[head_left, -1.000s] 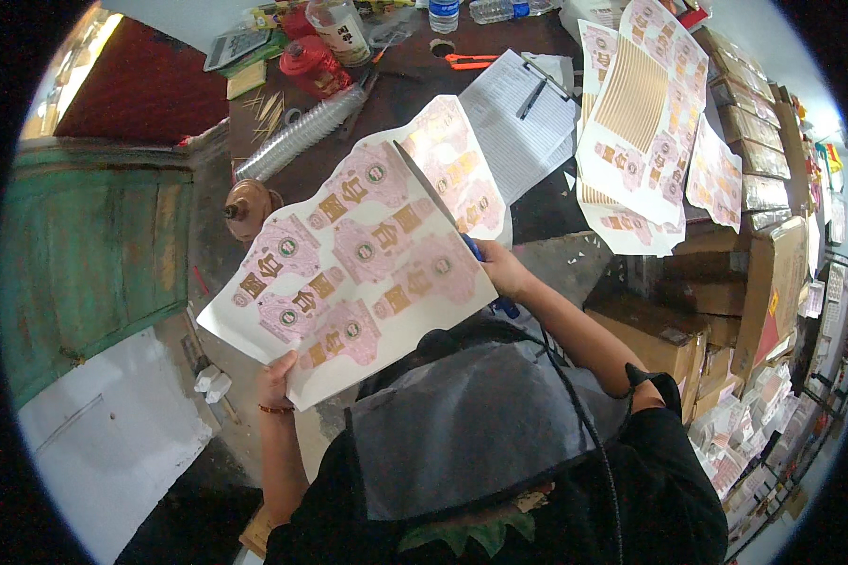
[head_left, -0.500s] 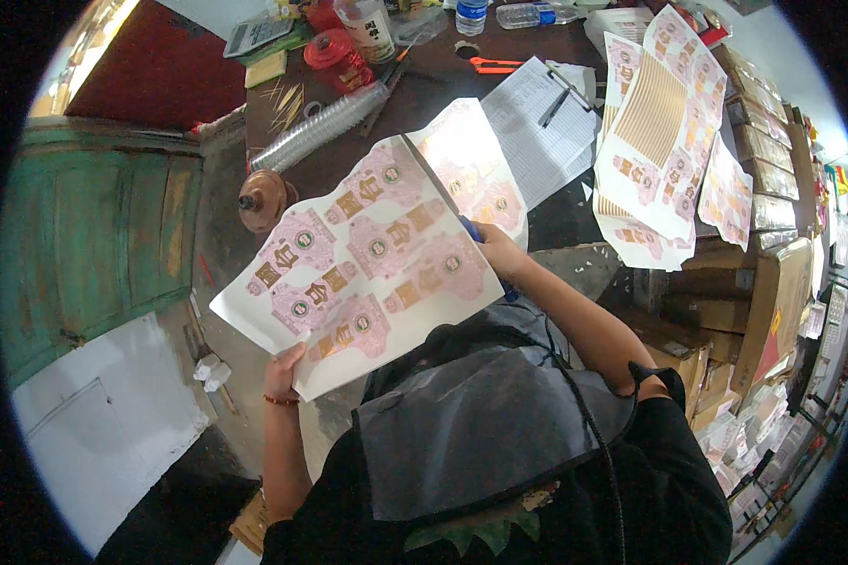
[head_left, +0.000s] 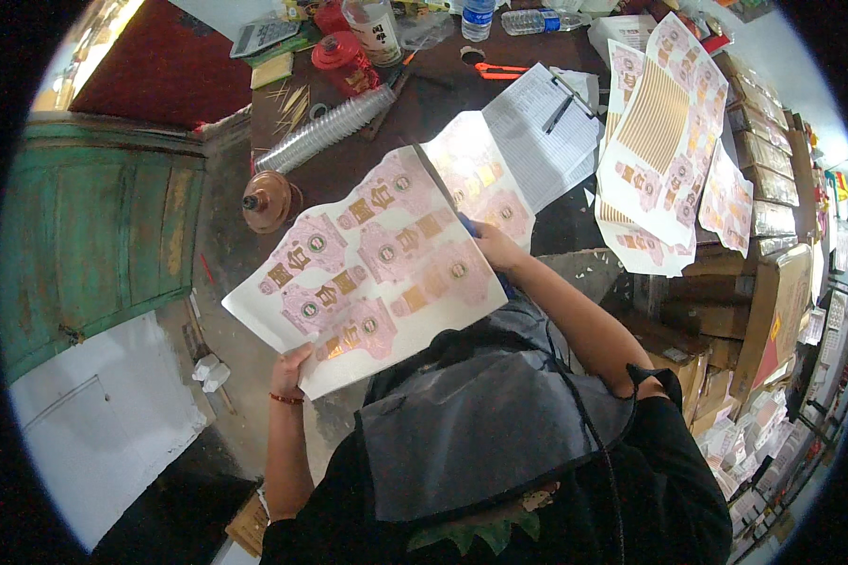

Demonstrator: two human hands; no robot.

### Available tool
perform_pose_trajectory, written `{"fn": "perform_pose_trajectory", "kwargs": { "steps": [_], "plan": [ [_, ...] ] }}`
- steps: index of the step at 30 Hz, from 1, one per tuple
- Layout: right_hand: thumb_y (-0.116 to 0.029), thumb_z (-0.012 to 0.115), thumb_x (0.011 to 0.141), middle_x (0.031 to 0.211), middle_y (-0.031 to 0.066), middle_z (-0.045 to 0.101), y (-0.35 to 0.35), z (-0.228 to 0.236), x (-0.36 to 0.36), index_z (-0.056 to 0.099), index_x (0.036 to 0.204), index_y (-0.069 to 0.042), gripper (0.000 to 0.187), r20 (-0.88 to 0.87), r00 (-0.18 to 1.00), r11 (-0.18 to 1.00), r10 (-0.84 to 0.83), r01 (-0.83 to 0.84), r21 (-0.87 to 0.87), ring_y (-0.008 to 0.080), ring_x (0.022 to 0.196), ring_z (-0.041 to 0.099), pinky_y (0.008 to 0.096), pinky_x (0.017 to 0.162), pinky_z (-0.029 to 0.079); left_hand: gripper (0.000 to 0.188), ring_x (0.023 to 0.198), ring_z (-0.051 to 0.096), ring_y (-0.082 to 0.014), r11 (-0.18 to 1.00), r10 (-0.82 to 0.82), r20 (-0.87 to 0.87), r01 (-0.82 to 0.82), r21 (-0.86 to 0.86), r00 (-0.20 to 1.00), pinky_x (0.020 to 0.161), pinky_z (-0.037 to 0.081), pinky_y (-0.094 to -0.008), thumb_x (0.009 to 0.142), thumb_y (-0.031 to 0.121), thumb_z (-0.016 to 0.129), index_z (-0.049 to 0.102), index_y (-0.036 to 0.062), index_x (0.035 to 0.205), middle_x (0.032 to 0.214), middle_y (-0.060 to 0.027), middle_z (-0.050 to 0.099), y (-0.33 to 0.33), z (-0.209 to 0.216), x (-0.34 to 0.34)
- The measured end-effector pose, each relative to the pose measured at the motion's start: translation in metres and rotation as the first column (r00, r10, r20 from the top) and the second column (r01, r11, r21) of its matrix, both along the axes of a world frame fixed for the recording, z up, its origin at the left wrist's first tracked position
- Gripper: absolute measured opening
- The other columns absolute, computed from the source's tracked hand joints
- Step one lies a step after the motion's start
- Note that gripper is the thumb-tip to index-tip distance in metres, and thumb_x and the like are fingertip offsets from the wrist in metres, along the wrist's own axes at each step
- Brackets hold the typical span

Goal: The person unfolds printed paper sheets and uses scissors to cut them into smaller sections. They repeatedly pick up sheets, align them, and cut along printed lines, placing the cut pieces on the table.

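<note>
A white printed sheet [head_left: 386,268] with pink and gold label shapes is spread in front of me. Its lower left corner is pinched in my left hand [head_left: 290,370], thumb on top. My right hand [head_left: 497,248] is closed round the blue handle of what look like scissors [head_left: 465,223], at the sheet's right edge. Fingers and paper cover most of the tool. A dark narrow gap runs up from the handle, between this sheet and another printed part [head_left: 485,169] lying to its right. Whether the two parts still join is unclear.
More printed sheets [head_left: 664,141] hang over the table's right side, beside a clipboard [head_left: 548,132] with papers and a pen. Leftward stand stacked clear plastic cups [head_left: 325,129], a copper-coloured lidded pot [head_left: 270,201] and red twine [head_left: 342,61]. An orange cutter [head_left: 501,71] lies farther back.
The sheet's left part has shifted slightly right and down with my left hand. The whole view has moved a little. Both hands keep their hold.
</note>
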State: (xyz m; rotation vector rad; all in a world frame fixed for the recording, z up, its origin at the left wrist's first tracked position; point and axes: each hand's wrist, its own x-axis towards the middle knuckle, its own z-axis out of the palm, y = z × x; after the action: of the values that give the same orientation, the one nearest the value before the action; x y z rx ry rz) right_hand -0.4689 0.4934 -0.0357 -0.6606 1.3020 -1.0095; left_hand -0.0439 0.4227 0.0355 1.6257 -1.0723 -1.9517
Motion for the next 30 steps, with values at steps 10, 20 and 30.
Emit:
{"fn": "perform_pose_trajectory", "kwargs": {
  "steps": [10, 20, 30],
  "plan": [
    [-0.021, 0.06, 0.084, 0.097, 0.0139, 0.066, -0.031, -0.029, 0.005, 0.062, 0.104, 0.004, 0.032, -0.032, 0.999, 0.982, 0.031, -0.036, -0.187, 0.0172, 0.083, 0.062, 0.0329, 0.073, 0.049, 0.037, 0.083, 0.064, -0.0198, 0.995, -0.02, 0.01, 0.02, -0.097, 1.0, 0.073, 0.05, -0.0289, 0.086, 0.018, 0.058, 0.058, -0.0105, 0.108, 0.099, -0.014, 0.065, -0.001, -0.023, -0.002],
    [-0.033, 0.066, 0.08, 0.067, 0.0065, 0.058, -0.033, -0.023, -0.015, 0.059, 0.089, 0.0, 0.035, -0.021, 0.988, 0.978, -0.15, 0.151, 0.141, 0.0161, 0.058, 0.056, 0.0306, 0.053, 0.045, 0.036, 0.087, 0.063, -0.0221, 0.99, 0.127, 0.043, -0.124, -0.072, 0.991, 0.073, 0.052, -0.0329, 0.081, 0.01, 0.063, 0.055, -0.0082, 0.111, 0.103, -0.0136, 0.062, 0.008, -0.026, 0.004],
    [-0.019, 0.066, 0.076, 0.096, 0.0054, 0.061, 0.117, 0.057, -0.067, 0.058, 0.114, -0.004, 0.042, -0.03, 0.991, 0.983, 0.128, -0.123, 0.136, 0.0146, 0.085, 0.056, 0.0281, 0.079, 0.043, 0.031, 0.088, 0.061, -0.0179, 0.9, 0.256, -0.186, -0.305, -0.312, 0.948, 0.076, 0.05, -0.0323, 0.083, 0.007, 0.061, 0.056, -0.0021, 0.112, 0.104, -0.0077, 0.061, -0.02, 0.021, -0.029]
  ]
}}
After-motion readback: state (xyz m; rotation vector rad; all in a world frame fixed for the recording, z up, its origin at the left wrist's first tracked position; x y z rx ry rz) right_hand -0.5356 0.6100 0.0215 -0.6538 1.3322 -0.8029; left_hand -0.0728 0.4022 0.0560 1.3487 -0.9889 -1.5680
